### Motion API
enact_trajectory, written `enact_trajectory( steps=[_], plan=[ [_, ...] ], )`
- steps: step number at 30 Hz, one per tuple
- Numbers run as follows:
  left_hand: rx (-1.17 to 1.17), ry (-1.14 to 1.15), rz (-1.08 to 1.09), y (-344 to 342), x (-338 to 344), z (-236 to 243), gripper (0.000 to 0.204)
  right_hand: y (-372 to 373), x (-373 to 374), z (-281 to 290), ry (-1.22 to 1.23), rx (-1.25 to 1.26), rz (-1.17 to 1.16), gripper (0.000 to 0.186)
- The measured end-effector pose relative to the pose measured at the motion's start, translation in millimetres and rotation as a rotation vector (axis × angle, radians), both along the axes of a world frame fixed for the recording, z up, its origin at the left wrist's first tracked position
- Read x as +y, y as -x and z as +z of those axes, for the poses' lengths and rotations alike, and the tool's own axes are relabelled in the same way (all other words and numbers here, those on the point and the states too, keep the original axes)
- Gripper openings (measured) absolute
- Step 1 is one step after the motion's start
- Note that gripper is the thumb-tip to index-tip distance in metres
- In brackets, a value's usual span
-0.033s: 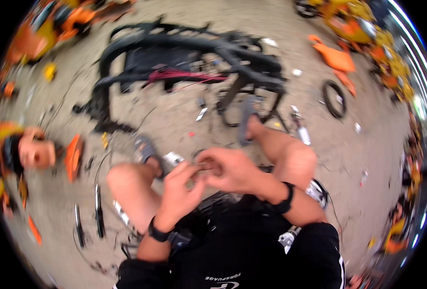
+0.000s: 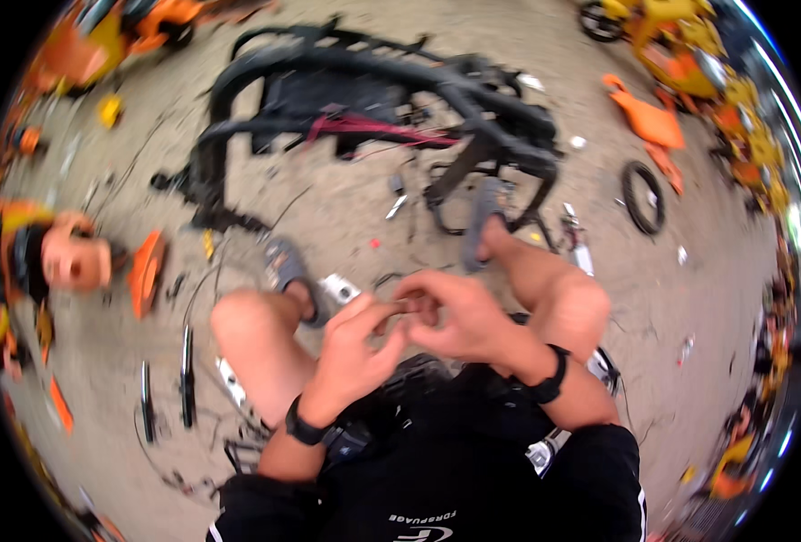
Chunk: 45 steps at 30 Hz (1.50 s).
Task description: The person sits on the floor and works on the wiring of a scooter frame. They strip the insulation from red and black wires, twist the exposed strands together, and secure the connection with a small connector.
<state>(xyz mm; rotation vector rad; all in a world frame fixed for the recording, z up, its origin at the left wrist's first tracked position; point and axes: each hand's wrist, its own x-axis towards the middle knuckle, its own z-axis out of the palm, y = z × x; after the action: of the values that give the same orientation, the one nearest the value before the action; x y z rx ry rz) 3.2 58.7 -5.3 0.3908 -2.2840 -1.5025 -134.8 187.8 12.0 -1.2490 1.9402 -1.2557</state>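
Observation:
Above my lap, my left hand (image 2: 362, 348) and my right hand (image 2: 459, 318) meet with their fingertips together. Both sets of fingers are curled in a pinch. Something small and dark seems to sit between them, but blur and the fingers hide what it is. Beyond my feet lies a black tubular motorcycle frame (image 2: 328, 60) with reddish wires (image 2: 378, 133) running along it. A silver-white metal part (image 2: 339, 288) rests on the floor by my left shoe, just past my left hand.
At left lie an orange panel (image 2: 148, 271), two dark rods (image 2: 187, 379) and an orange-and-black body part (image 2: 66, 257). A black tyre (image 2: 642, 198) and an orange fairing (image 2: 649, 117) are at right. Yellow scooters (image 2: 671, 41) line the far right. Small parts and cables litter the floor.
The floor and frame have shifted slightly right in view. My hands are still together, a little farther right; the pinch looks much the same.

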Motion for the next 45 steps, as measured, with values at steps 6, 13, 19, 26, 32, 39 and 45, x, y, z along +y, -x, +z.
enact_trajectory(
  steps=[6,13,19,26,32,39,45],
  plan=[
    [0.171,0.007,0.077,-8,7,-4,0.018,-7,2,1,0.025,-0.141,-0.021,0.031],
    [0.176,0.031,0.115,-1,6,-2,0.019,-1,-1,3,0.052,-0.108,-0.015,0.031],
    [0.157,-0.015,0.116,-3,7,-3,0.017,-2,1,-1,0.039,-0.281,-0.037,0.031],
    [0.126,-0.054,0.15,-4,9,1,0.017,-9,-2,-3,0.09,-0.192,-0.09,0.038],
    [0.147,-0.034,0.158,-2,9,-1,0.016,-11,-2,-7,0.15,-0.043,-0.153,0.042],
    [0.083,-0.052,0.14,-2,8,5,0.015,-6,-2,-6,0.133,0.053,-0.113,0.038],
    [0.113,-0.031,0.146,-4,8,-1,0.017,-4,-6,5,0.175,0.186,-0.023,0.035]
  ],
)
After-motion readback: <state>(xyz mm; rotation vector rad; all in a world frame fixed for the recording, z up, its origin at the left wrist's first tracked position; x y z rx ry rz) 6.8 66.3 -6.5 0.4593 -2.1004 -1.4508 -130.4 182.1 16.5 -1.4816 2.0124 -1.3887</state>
